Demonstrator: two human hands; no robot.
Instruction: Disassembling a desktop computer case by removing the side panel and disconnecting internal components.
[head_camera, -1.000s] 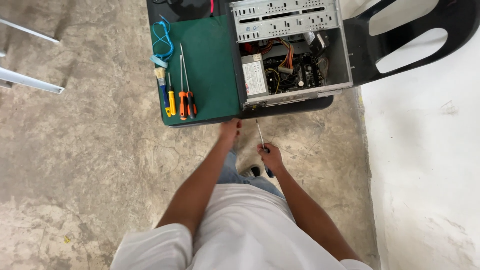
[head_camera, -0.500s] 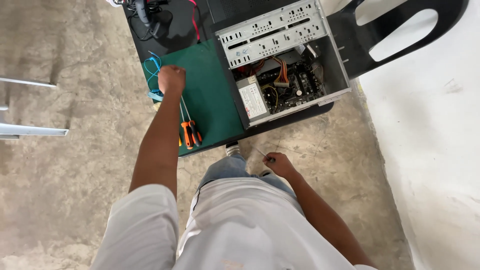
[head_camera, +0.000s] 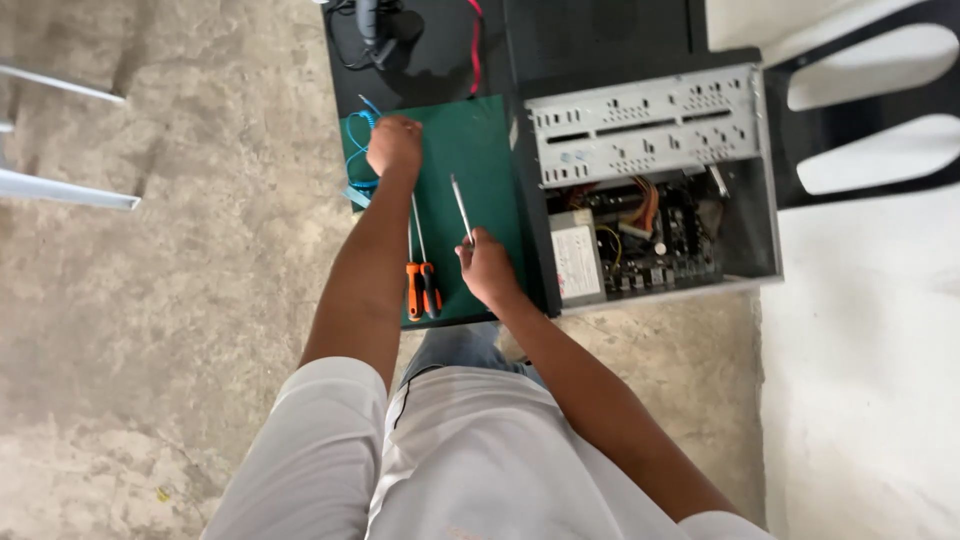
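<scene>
Where concrete floor (head_camera: 180, 300) surrounds green mat (head_camera: 480, 150)

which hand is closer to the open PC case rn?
Right. The right hand, holding a screwdriver, sits just beside the open PC case. The left hand is farther off, at the green mat's far edge by the blue cable.

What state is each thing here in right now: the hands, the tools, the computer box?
Left hand: closed in a fist at the green mat's far-left edge, by the blue coiled cord.
Right hand: closed on a screwdriver, shaft pointing away.
Two orange-handled screwdrivers: lying side by side on the green mat.
Computer case: side open, insides exposed.
</scene>
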